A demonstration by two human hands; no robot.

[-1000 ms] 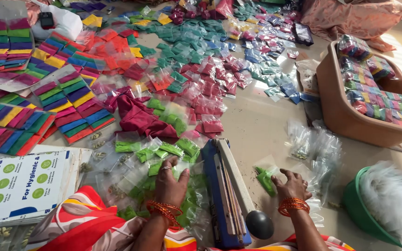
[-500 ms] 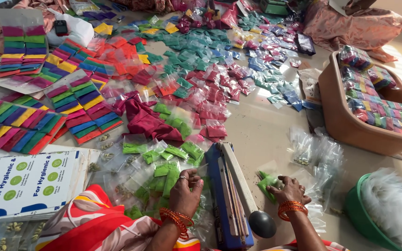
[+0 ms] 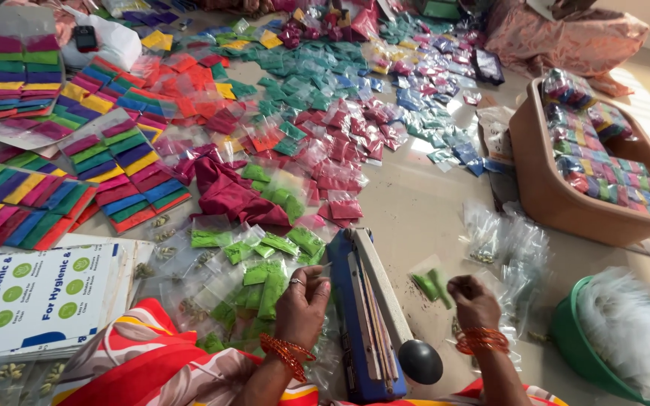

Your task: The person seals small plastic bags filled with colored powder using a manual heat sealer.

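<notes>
Person sits on the floor, head view looking down. Right hand is closed, pinching a small clear packet of green powder at its edge, packet held up just right of the blue heat sealer. Left hand is curled, fingers bent at the sealer's left edge; it seems to pinch something thin and clear there, hard to tell. Sealer lies lengthwise between the two hands, its black round knob at the near end. Orange bangles on both wrists. Pile of green powder packets lies just left of the left hand, on clear film. Magenta cloth sits beyond that pile. Red, pink, teal and blue packets are spread across the far floor. Striped multicolour packet sheets lie at the left. Brown tub holding filled packs stands at the right, green basin with white fluffy stuff at the near right.
</notes>
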